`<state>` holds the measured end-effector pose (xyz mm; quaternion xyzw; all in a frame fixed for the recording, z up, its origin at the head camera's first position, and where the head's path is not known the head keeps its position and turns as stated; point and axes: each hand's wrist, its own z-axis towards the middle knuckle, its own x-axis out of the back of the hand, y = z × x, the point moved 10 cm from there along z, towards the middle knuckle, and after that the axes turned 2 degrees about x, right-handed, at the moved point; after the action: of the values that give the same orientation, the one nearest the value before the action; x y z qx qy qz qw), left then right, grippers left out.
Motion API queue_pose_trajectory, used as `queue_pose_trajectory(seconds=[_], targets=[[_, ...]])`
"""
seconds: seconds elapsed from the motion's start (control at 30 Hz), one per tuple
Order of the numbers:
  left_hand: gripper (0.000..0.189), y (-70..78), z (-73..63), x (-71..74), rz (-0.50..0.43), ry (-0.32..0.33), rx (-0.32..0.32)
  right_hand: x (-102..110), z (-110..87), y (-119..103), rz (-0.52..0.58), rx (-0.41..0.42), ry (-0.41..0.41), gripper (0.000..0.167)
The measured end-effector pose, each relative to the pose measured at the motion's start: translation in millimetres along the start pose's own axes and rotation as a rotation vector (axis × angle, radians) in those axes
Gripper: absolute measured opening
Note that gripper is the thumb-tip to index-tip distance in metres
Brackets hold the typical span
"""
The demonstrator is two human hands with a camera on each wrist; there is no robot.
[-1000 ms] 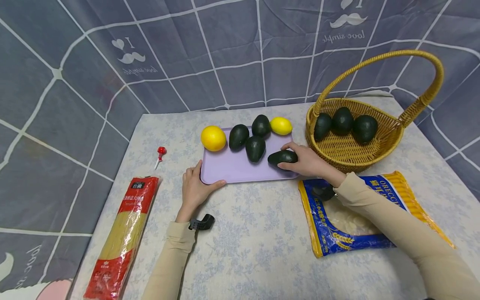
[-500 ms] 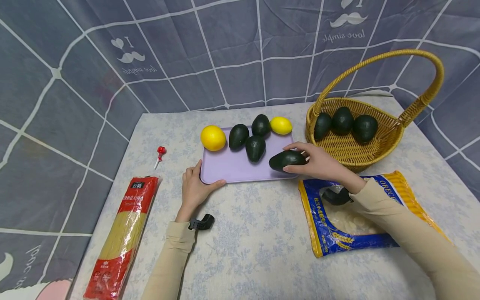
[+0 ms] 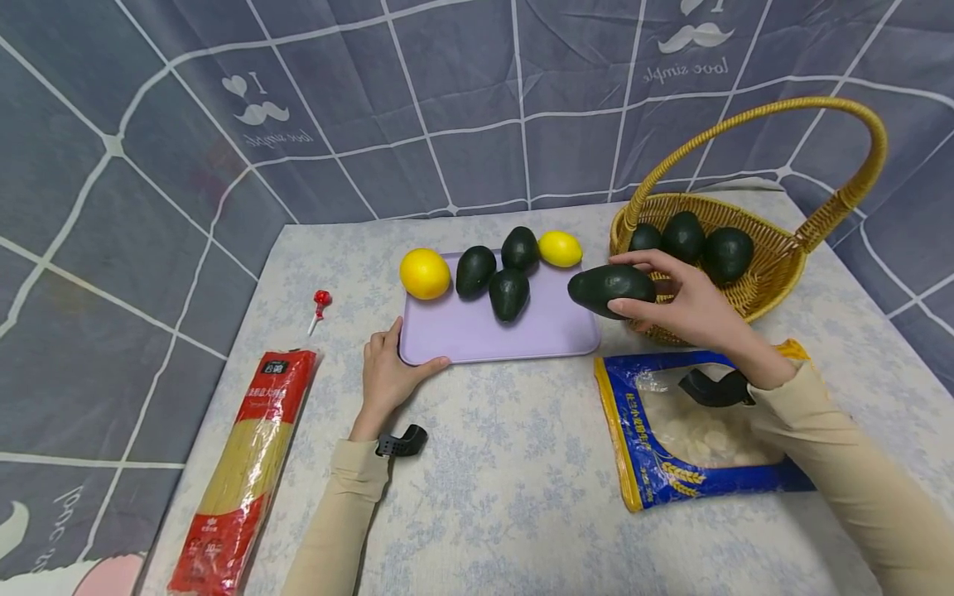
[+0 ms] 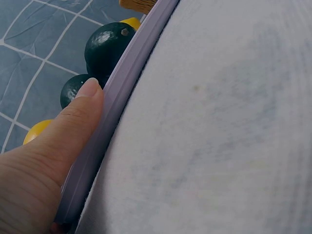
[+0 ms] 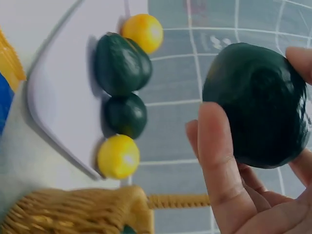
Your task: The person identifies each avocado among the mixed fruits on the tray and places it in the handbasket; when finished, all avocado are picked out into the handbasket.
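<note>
My right hand grips a dark green avocado between thumb and fingers, raised beyond the tray's right end and in front of the basket. In the right wrist view the held avocado is seen end-on. My left hand rests at the front left corner of a lilac tray, its thumb stretched along the front rim and its fingers along the left side. On the tray sit several avocados, with a yellow lemon at the back right and a rounder yellow-orange fruit at the back left.
A wicker basket with a tall handle stands at the right and holds several avocados. Under my right forearm lies a blue and yellow pasta bag. To the left are a spaghetti packet and a red lollipop.
My right hand has lifted the avocado off the tray's right side and carried it rightward toward the basket. The left hand and the tray have stayed in place.
</note>
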<state>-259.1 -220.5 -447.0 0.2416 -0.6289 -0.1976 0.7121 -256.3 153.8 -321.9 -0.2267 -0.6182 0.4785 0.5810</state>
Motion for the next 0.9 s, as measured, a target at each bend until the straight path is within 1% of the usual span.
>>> queue_pose_trajectory(seconds=[0.13,0.23,0.3,0.5,0.6,0.7,0.77,0.83,0.9], targets=[[0.109,-1.1,0.2,-0.8,0.002,-0.008,0.008,19,-5.2,-8,0.01,0.052,0.067,0.054],[0.108,-1.7,0.4,-0.9,-0.002,-0.009,0.007,33,-7.9,-11,0.076,0.085,0.113,0.054],[0.108,-2.2,0.5,-1.1,-0.004,-0.008,0.006,43,-9.6,-11,0.144,0.103,0.144,0.053],[0.108,-3.0,0.6,-1.1,-0.003,-0.008,0.011,68,-12.4,-6,0.442,0.162,0.216,0.049],[0.108,-2.5,0.3,-1.0,-0.006,-0.011,0.012,79,-13.3,-4,0.52,0.198,0.259,0.048],[0.108,-1.8,0.1,-1.1,-0.008,-0.011,0.01,88,-13.3,0,0.565,0.224,0.304,0.046],[0.108,-1.8,0.1,-1.3,-0.007,-0.012,0.012,94,-12.2,4,0.584,0.223,0.326,0.044],[0.108,-1.9,0.1,-1.3,-0.008,-0.01,0.013,100,-10.1,11,0.578,0.199,0.345,0.042],[0.108,-1.5,-0.1,-1.2,-0.01,-0.008,0.01,106,-7.5,21,0.548,0.154,0.357,0.04]])
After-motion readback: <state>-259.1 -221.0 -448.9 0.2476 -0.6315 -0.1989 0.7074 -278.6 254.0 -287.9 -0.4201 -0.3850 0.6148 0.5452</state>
